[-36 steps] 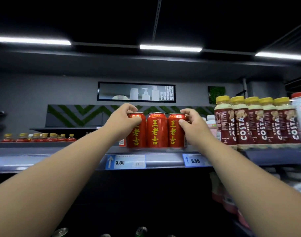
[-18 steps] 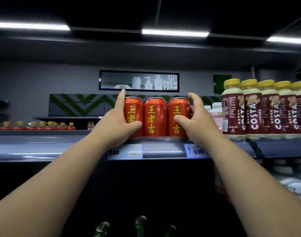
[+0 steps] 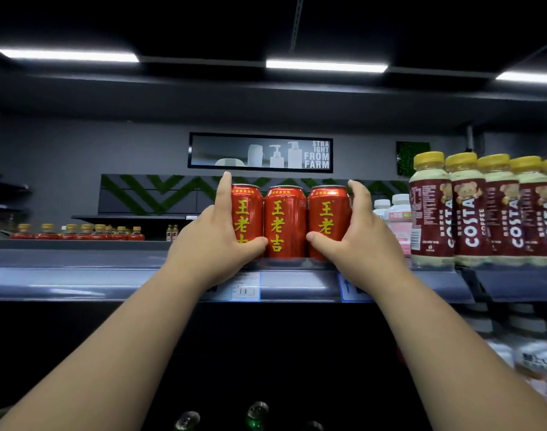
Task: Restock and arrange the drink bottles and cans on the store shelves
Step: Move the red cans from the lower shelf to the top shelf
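Head view: at the centre of the frame the left hand clasps the left can, its fingers stretched straight up along the can's outer side and its thumb laid across the lower front, the tip reaching the foot of the middle can. The right hand cups the right can, its fingers bent round the outer side near the rim, the thumb across the lower front. The three cans stand upright and touching in a row at the front edge of the shelf; they are red with yellow characters and silver tops. Right of centre, pale pink bottles stand just beside the right hand, then a row of yellow-capped Costa coffee bottles. Price tags sit on the shelf lip under the wrists.
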A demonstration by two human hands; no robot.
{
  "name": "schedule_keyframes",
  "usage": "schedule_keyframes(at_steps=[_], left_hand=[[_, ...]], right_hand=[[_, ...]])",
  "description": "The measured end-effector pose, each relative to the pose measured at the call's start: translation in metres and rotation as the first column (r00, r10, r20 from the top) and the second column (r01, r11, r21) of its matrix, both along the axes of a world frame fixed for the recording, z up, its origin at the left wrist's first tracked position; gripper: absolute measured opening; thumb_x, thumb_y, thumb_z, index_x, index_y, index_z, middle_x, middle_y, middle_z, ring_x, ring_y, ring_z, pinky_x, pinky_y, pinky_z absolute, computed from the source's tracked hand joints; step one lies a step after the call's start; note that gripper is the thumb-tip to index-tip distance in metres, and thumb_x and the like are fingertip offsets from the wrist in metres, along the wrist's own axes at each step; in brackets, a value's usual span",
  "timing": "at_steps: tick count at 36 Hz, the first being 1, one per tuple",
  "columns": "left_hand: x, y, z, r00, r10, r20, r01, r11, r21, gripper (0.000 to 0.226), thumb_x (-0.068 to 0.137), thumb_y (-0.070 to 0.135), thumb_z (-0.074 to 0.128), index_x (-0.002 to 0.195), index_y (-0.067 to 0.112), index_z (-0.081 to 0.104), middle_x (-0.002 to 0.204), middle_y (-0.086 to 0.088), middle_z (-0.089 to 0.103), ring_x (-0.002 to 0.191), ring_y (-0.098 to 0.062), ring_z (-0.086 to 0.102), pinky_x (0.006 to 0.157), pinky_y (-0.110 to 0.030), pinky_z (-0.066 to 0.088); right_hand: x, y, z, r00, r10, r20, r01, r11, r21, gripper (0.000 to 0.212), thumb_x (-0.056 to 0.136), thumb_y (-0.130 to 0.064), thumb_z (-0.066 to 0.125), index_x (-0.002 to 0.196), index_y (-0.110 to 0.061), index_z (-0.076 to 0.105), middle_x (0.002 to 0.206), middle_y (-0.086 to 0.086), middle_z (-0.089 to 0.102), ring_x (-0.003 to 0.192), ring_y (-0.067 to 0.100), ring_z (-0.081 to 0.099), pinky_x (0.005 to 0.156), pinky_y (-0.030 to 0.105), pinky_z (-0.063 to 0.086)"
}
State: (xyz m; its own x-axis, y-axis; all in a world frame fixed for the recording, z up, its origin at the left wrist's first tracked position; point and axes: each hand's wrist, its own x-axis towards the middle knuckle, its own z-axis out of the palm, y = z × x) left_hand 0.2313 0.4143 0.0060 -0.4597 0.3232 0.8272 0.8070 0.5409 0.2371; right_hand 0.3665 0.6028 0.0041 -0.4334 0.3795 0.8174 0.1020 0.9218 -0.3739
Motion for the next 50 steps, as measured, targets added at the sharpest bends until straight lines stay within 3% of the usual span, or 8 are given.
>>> schedule_keyframes(at_steps=[10, 19, 25, 35, 42, 50], left_hand=[[0.004, 0.0, 0.002, 0.999, -0.001, 0.034, 0.001, 1.0, 0.019, 0.12, 0.069, 0.075, 0.068, 0.151, 0.042, -0.013, 0.144, -0.003, 0.048, 0.119, -0.027, 0.057, 0.092, -0.048, 0.052], [0.009, 0.0, 0.003, 0.998, 0.019, 0.059, -0.018, 1.0, -0.01, 0.137, 0.044, 0.092, 0.057, 0.15, 0.043, -0.015, 0.148, -0.003, 0.046, 0.123, -0.029, 0.056, 0.093, -0.049, 0.052], [0.005, 0.0, 0.002, 0.999, 0.003, 0.044, -0.003, 1.0, 0.007, 0.115, 0.073, 0.075, 0.064, 0.15, 0.043, -0.014, 0.142, -0.004, 0.049, 0.115, -0.029, 0.059, 0.09, -0.049, 0.053], [0.003, 0.0, 0.004, 0.998, 0.022, 0.052, -0.022, 1.0, -0.001, 0.122, 0.065, 0.082, 0.063, 0.152, 0.039, -0.011, 0.143, -0.002, 0.05, 0.116, -0.026, 0.06, 0.089, -0.044, 0.053], [-0.003, -0.001, 0.004, 0.998, -0.024, 0.057, 0.024, 1.0, 0.003, 0.112, 0.079, 0.065, 0.065, 0.152, 0.038, -0.014, 0.137, -0.004, 0.053, 0.103, -0.022, 0.059, 0.087, -0.042, 0.053], [0.001, -0.001, 0.003, 0.999, -0.007, 0.048, 0.008, 1.0, -0.02, 0.129, 0.059, 0.088, 0.061, 0.151, 0.039, -0.015, 0.145, -0.001, 0.049, 0.118, -0.025, 0.059, 0.092, -0.046, 0.052]], right_hand=[[0.001, -0.003, 0.002, 0.999, -0.005, 0.049, 0.005, 1.0, -0.006, 0.114, 0.071, -0.077, 0.068, 0.155, -0.033, 0.005, 0.149, 0.0, 0.046, 0.128, 0.025, 0.053, 0.098, 0.044, 0.047], [0.001, -0.002, 0.002, 1.0, -0.009, 0.028, 0.01, 1.0, -0.021, 0.108, 0.073, -0.072, 0.071, 0.154, -0.034, 0.009, 0.147, 0.001, 0.049, 0.126, 0.027, 0.055, 0.096, 0.041, 0.047], [0.001, -0.002, 0.002, 0.999, -0.022, 0.034, 0.022, 1.0, -0.012, 0.104, 0.077, -0.071, 0.069, 0.154, -0.034, 0.008, 0.145, 0.001, 0.05, 0.123, 0.027, 0.056, 0.094, 0.042, 0.048], [-0.001, 0.0, 0.001, 0.998, -0.046, 0.03, 0.046, 0.999, 0.002, 0.103, 0.08, -0.069, 0.068, 0.155, -0.032, 0.008, 0.146, 0.001, 0.049, 0.122, 0.026, 0.057, 0.09, 0.04, 0.048], [-0.001, 0.004, -0.001, 0.999, -0.037, -0.005, 0.037, 0.999, 0.003, 0.095, 0.082, -0.066, 0.067, 0.152, -0.037, 0.01, 0.135, -0.001, 0.055, 0.111, 0.023, 0.06, 0.079, 0.034, 0.045], [-0.002, 0.004, -0.001, 0.996, -0.086, 0.019, 0.085, 0.996, 0.033, 0.093, 0.084, -0.068, 0.062, 0.154, -0.035, 0.009, 0.131, -0.001, 0.057, 0.102, 0.019, 0.057, 0.077, 0.035, 0.046]])
